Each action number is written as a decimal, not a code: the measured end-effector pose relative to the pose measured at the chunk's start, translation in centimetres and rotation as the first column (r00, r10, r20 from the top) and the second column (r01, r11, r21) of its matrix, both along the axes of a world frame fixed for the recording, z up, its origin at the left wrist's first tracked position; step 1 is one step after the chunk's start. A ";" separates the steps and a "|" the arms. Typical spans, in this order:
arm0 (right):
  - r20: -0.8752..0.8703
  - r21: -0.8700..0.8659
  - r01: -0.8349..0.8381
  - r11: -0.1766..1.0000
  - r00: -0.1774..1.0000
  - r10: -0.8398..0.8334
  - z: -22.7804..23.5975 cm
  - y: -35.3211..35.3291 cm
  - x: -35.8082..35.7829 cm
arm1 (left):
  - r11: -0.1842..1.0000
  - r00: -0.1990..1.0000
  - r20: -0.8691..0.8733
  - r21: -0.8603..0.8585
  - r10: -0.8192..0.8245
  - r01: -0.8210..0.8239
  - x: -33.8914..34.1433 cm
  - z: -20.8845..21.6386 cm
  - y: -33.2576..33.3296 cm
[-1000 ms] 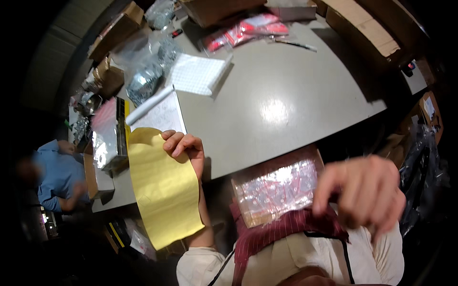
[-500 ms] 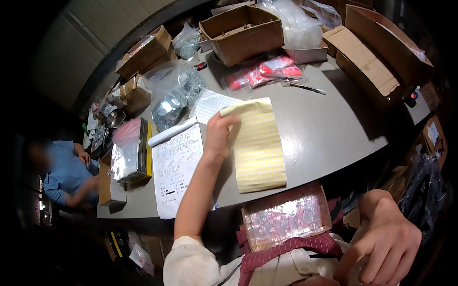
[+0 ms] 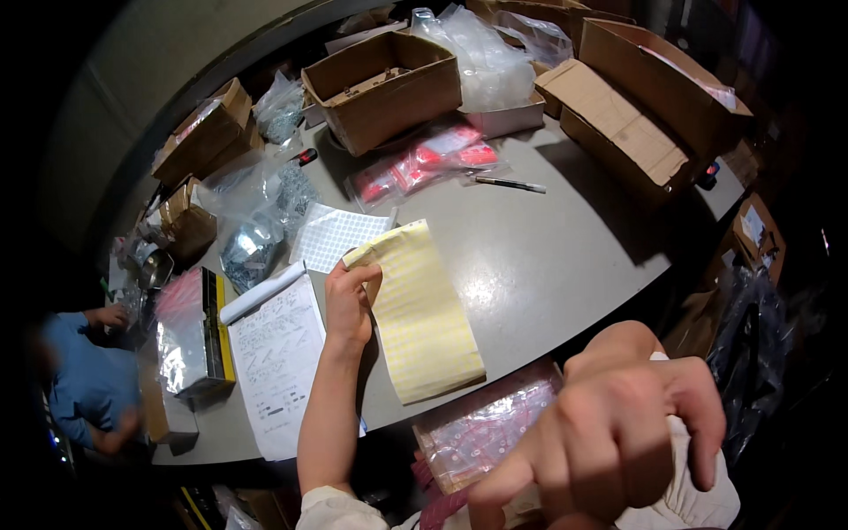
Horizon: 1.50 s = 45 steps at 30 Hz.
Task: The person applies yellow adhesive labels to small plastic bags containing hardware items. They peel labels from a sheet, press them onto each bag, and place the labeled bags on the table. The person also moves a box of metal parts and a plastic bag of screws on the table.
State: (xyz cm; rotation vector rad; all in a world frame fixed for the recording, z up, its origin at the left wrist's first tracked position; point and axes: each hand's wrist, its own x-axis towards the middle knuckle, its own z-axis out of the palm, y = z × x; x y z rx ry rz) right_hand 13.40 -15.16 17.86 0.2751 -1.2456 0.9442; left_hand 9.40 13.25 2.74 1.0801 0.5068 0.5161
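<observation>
A yellow sheet of small round stickers point(image 3: 424, 318) lies on the table in front of me, slightly curled at its top edge. My left hand point(image 3: 351, 300) pinches its upper left part between thumb and fingers. Close to the camera at the lower right is my right hand point(image 3: 609, 424), raised off the table with bent fingers. Its fingertips run out of the picture at the bottom, so anything between them is hidden. A white sheet with pale blue dots point(image 3: 334, 237) lies just beyond my left hand. Left of my forearm rests a handwritten notepad point(image 3: 278, 362).
Below the table edge sits a shallow box of clear packets point(image 3: 481, 424). Red-and-white packets point(image 3: 424, 163), a pen point(image 3: 508, 185) and an open carton point(image 3: 389, 106) stand farther back. Bags of metal parts point(image 3: 252, 243) are at left, large cartons point(image 3: 654, 106) at right. A person in blue point(image 3: 88, 380) works at far left.
The view has shifted, so the table's things sit lower and farther left. My right hand has moved left and nearer the camera. My left hand keeps hold of the yellow sticker sheet.
</observation>
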 end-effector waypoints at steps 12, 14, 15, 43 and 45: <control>0.834 0.013 0.994 0.113 0.051 -0.550 -3.9 11.9 17.6 | 0.982 0.961 0.262 0.141 0.084 -0.125 -0.9 0.6 -0.7; 0.701 0.665 0.732 -0.145 -0.680 -0.214 -10.5 16.3 27.1 | 0.981 0.943 0.325 0.145 0.076 -0.129 -0.7 0.8 -0.6; 0.671 0.729 0.665 -0.163 -0.741 -0.024 -13.2 18.0 27.8 | 0.982 0.940 0.313 0.090 0.133 -0.169 -1.6 0.7 -0.1; 0.735 -0.607 0.733 0.307 0.664 -0.135 -13.7 10.1 17.5 | 0.827 0.887 -0.241 0.330 -0.394 0.456 -0.4 0.1 -1.2; 0.703 -0.647 0.712 0.271 0.695 -0.148 -12.8 9.6 17.8 | 0.852 0.905 -0.234 0.317 -0.356 0.417 -0.4 0.0 -1.2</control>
